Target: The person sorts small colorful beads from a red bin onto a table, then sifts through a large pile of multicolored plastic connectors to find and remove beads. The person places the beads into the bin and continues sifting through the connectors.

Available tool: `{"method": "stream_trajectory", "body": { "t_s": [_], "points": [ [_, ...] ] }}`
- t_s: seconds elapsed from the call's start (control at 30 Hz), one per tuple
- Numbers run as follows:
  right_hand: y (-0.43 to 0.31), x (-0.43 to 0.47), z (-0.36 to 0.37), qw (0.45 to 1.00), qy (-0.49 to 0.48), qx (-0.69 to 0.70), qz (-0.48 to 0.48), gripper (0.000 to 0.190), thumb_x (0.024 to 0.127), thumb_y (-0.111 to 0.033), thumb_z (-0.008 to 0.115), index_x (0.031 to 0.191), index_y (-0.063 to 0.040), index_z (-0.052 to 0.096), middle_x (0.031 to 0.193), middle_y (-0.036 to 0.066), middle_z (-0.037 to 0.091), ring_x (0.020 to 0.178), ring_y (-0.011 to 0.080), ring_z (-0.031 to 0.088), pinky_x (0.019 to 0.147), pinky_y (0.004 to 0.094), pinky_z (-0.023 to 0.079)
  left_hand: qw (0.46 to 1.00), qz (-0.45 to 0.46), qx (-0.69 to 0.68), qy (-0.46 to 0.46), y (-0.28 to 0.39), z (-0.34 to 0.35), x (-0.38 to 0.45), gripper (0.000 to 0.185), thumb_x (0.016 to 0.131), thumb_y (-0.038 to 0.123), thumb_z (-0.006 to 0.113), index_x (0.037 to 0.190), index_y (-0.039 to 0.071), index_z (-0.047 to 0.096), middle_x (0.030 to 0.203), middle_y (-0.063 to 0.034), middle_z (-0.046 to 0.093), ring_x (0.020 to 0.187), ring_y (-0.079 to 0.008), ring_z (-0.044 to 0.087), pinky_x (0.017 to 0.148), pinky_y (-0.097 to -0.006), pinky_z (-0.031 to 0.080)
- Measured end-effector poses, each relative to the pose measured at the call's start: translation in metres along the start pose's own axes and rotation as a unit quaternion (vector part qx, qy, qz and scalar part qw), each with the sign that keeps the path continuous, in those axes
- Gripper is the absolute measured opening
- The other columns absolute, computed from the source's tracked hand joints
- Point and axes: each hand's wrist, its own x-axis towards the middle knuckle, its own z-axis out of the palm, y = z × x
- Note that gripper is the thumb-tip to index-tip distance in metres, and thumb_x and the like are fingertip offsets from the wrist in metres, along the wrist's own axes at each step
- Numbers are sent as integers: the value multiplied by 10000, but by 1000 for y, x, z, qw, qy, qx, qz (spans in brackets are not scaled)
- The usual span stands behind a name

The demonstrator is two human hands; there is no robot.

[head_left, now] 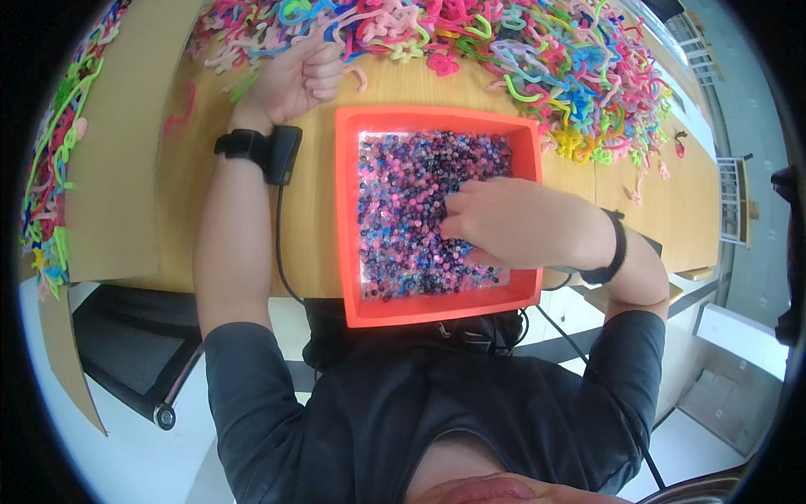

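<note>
A shallow orange-red plastic tray (441,309) sits before me at the table's front edge. Small round translucent beads (403,220) in pink, blue, purple and black are spread over its white bottom. My right hand (497,220) reaches over the tray's right wall, fingertips down among the beads. Whether a bead is pinched there is hidden by the hand. Left of the tray's far corner, my left hand (299,82) is curled into a fist, with no object visible in it. Its knuckles are close to a heap of fuzzy pipe-cleaner shapes (409,31).
More pipe-cleaner pieces (579,82) cover the table's far right. A cardboard panel (116,157) stands at the left, with further pieces (56,189) beyond it. Black cables (280,246) run from my wrist devices (283,154). A black mesh chair (138,346) is at lower left.
</note>
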Motion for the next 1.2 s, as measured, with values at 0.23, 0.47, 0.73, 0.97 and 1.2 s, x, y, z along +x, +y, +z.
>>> {"method": "stream_trajectory", "body": {
  "t_s": [0.23, 0.47, 0.73, 0.97, 1.2],
  "points": [
    [24, 37, -10, 991, 111, 27, 65, 317, 883, -187, 747, 1149, -26, 683, 1097, 183, 671, 1098, 378, 665, 943, 466, 536, 1000, 2, -3, -7, -2, -1, 0, 475, 1111, 416, 494, 730, 189, 321, 684, 88, 257, 587, -36, 286, 554, -200, 261],
    [39, 17, -14, 983, 55, -5, 174, 224, 921, -160, 690, 1115, -61, 639, 1089, 155, 643, 1069, 346, 644, 895, 428, 526, 1000, 7, 14, -8, -3, -5, 4, 471, 1116, 403, 485, 729, 196, 314, 684, 91, 255, 585, -32, 273, 554, -199, 262],
    [33, 0, -6, 971, -81, 69, 213, 130, 844, -140, 717, 883, -20, 683, 822, 141, 681, 825, 353, 683, 736, 431, 540, 1000, 4, 18, -22, -2, -7, 7, 464, 1114, 408, 486, 734, 197, 323, 681, 93, 265, 583, -31, 286, 565, -194, 281],
    [9, 27, 2, 976, -168, 105, 93, 212, 873, -194, 639, 839, 13, 662, 783, 204, 651, 827, 402, 653, 751, 453, 509, 999, 12, 34, -18, -2, -4, 8, 485, 1108, 430, 491, 722, 192, 319, 662, 93, 259, 576, -26, 290, 554, -194, 274],
    [-15, 54, -5, 979, -116, 160, 51, 210, 910, -192, 701, 1035, -25, 682, 932, 160, 703, 924, 370, 685, 807, 454, 527, 1000, 3, 16, 13, -2, -1, 9, 530, 1100, 540, 439, 728, 185, 311, 651, 91, 232, 552, -46, 242, 538, -204, 252]
  ]
}}
